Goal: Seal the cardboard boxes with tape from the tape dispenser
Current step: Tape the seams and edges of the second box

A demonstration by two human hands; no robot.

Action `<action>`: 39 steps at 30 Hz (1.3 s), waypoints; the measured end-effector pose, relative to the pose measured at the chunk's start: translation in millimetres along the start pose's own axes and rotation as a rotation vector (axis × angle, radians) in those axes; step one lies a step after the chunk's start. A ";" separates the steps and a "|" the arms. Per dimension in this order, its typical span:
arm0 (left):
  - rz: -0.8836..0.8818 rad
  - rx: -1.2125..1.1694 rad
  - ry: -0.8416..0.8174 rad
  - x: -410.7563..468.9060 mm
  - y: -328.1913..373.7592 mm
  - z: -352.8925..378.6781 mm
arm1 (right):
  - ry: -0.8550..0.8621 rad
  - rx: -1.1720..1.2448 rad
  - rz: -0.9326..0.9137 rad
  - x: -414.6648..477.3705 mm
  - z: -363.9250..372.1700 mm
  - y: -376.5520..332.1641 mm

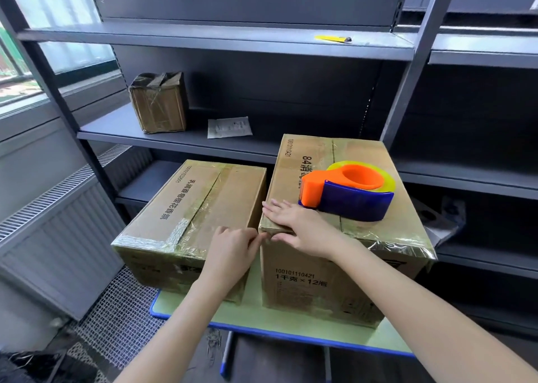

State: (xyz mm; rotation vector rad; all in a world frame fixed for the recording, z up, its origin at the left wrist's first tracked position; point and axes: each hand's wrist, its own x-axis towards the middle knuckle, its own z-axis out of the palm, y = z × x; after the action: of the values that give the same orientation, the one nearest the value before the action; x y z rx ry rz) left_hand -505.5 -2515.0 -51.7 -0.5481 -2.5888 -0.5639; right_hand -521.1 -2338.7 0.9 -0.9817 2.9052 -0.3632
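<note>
Two cardboard boxes stand side by side on a small table (203, 307). The taller box (343, 266) on the right carries an orange and blue tape dispenser (346, 192) lying on its lid. Clear tape runs along its front top edge. My right hand (300, 225) lies flat on the near left corner of that lid, fingers straight, thumb over the front edge. My left hand (233, 251) is at the same corner from the left, its fingertips touching the edge tape. The lower box (186, 211) on the left has tape across its seam and front edge.
Grey metal shelving (218, 37) rises behind the table. One shelf holds a small taped box (158, 103) and a flat paper packet (229, 127); a yellow cutter (333, 38) lies on the shelf above. A radiator (58, 237) stands at the left, a mesh floor grate below it.
</note>
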 end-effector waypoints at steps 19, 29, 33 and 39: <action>-0.137 -0.616 -0.053 -24.6 -16.2 25.8 | 0.071 0.004 -0.002 -0.7 3.6 -1.0; -0.119 -0.536 0.076 -5.3 -5.0 11.1 | 0.029 -0.146 -0.021 -2.0 2.7 -3.3; -0.047 -0.471 0.082 -4.2 -11.4 9.8 | -0.058 -0.136 -0.026 -9.5 -4.6 2.0; 0.078 -0.256 0.193 -9.2 -2.5 3.6 | -0.055 -0.029 0.030 -50.3 -17.9 22.4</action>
State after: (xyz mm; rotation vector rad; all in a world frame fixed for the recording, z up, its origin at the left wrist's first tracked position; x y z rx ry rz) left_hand -500.2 -2518.0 -59.8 -0.6394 -2.3186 -0.8831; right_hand -496.5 -2287.4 11.7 -0.9355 2.8807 -0.2886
